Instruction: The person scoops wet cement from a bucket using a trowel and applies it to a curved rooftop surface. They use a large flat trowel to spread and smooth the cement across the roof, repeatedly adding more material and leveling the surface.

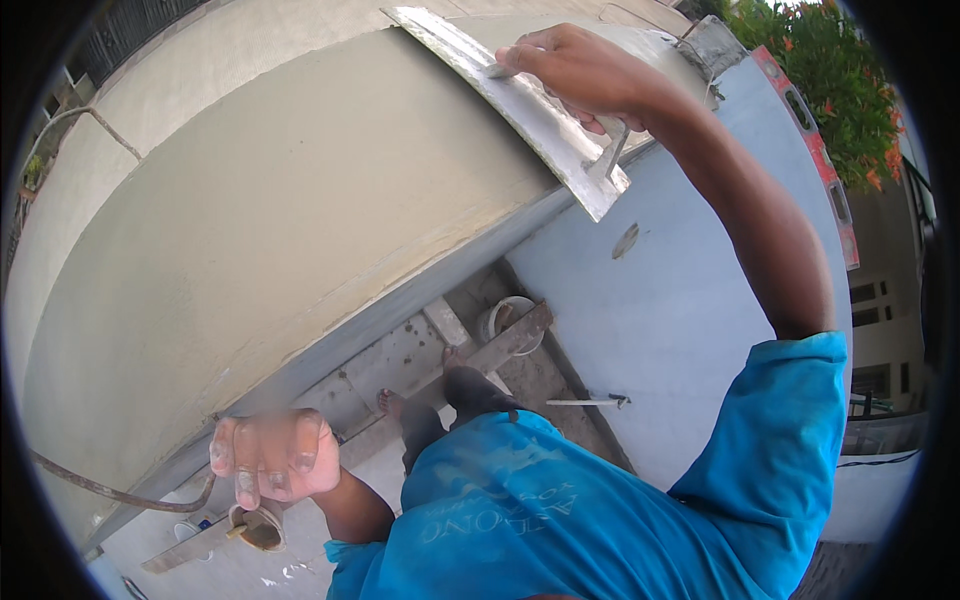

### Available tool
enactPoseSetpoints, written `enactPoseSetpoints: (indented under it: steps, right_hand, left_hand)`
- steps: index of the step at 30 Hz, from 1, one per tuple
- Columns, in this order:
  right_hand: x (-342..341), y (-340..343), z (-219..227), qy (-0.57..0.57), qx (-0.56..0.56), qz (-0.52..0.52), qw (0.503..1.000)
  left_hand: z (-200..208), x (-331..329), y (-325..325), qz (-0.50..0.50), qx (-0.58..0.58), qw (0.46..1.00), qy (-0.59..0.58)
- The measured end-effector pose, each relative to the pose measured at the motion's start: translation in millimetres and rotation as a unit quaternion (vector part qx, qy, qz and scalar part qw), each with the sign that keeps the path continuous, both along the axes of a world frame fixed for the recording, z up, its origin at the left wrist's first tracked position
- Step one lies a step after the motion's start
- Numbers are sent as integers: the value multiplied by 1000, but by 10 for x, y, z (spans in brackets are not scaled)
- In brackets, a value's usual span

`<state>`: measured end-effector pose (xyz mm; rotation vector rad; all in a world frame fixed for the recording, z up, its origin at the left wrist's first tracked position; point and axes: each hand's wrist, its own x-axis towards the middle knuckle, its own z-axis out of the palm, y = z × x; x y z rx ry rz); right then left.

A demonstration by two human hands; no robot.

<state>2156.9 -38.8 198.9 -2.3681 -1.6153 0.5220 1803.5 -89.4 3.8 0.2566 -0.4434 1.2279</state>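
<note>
Two bare hands were at work on a freshly plastered wall [300, 200]. At the left, the left hand [275, 455] pressed against the wall's lower edge, fingers curled loosely and holding nothing. Below stood a wooden plank [480, 360] and a bucket [510, 320]. At the upper right, the right hand [580, 70] gripped the handle of a steel trowel [520, 110], its blade flat against the wall's top corner, beside a red spirit level [815, 150].

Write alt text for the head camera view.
A person's right hand presses a long metal plastering trowel against a freshly plastered beige wall, while the left hand hangs empty. Below are a blue shirt and a bucket.
</note>
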Motion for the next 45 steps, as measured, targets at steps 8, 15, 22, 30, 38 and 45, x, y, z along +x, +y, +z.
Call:
enactPoseSetpoints:
  steps: [8,15,22,30,38,45]
  right_hand:
    - [-1022,319,94,-22,-59,135,989]
    - [-1456,185,132,-6,-62,281,958]
    - [338,-199,339,-145,112,184,966]
    - [673,-25,-81,-111,64,255,958]
    - [378,-706,154,-23,45,261,964]
    - [1885,-213,-89,-30,16,-169,985]
  left_hand:
    - [22,-89,45,-114,40,993,-3]
    - [75,-125,57,-132,13,991,-26]
    - [75,-107,17,-103,0,995,-18]
    - [141,-82,-36,-79,-44,996,-14]
    - [107,-113,-44,-58,-47,997,-19]
    - [70,-135,-12,-77,-32,997,-2]
